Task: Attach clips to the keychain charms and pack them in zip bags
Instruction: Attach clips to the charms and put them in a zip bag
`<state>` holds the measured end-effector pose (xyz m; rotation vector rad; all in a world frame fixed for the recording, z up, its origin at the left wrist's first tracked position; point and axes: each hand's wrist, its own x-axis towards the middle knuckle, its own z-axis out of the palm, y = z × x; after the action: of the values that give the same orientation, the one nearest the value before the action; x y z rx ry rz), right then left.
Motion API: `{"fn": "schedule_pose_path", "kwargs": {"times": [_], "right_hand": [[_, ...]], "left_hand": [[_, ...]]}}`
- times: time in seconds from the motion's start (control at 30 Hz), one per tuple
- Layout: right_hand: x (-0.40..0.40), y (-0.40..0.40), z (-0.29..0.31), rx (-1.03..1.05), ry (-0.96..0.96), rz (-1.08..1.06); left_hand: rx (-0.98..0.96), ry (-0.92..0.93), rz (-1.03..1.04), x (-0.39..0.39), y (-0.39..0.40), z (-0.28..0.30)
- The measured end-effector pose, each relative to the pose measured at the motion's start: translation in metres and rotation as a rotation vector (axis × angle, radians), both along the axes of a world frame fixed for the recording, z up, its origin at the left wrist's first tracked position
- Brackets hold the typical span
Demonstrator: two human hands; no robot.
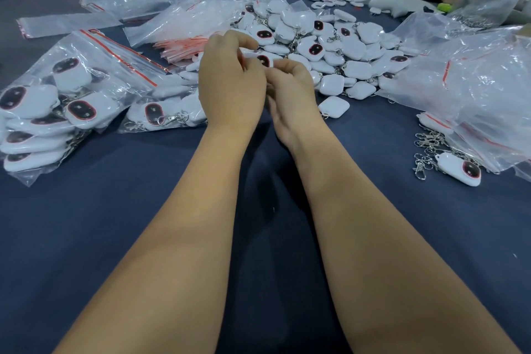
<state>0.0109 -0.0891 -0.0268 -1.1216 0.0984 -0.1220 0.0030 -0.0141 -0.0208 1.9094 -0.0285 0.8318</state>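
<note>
White glossy charm (264, 60) | left hand (230, 86), right hand (290, 86) pinching

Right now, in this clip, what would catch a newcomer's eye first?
First the two bare hands, left hand and right hand, meeting mid-frame and working on one white charm with a dark face. Just behind them sprawls a big loose heap of charms on the dark blue table. At the left lie packed zip bags with red seal strips.

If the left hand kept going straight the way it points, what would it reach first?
Probably the white charm that the left hand is already pinching; just beyond lies the loose charm pile, though depth is unclear.
</note>
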Motion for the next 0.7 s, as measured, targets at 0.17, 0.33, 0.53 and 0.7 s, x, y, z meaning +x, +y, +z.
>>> {"fn": "schedule_pose_path", "kwargs": {"times": [0.17, 0.33, 0.53, 0.7], "right_hand": [[-0.003, 0.009, -0.002, -0.334, -0.129, 0.068], [-0.001, 0.007, -0.007, -0.647, -0.144, 0.087], [0.001, 0.001, -0.007, -0.953, -0.224, -0.168], [0.004, -0.029, -0.006, -1.416, 0.031, -0.495]], "left_hand": [[0.034, -0.087, 0.021, -0.003, 0.000, 0.002], [0.031, -0.131, 0.049, -0.004, 0.002, 0.004], [0.117, 0.055, 0.035, 0.002, 0.001, 0.002], [0.557, 0.305, 0.047, 0.007, 0.003, -0.007]]}}
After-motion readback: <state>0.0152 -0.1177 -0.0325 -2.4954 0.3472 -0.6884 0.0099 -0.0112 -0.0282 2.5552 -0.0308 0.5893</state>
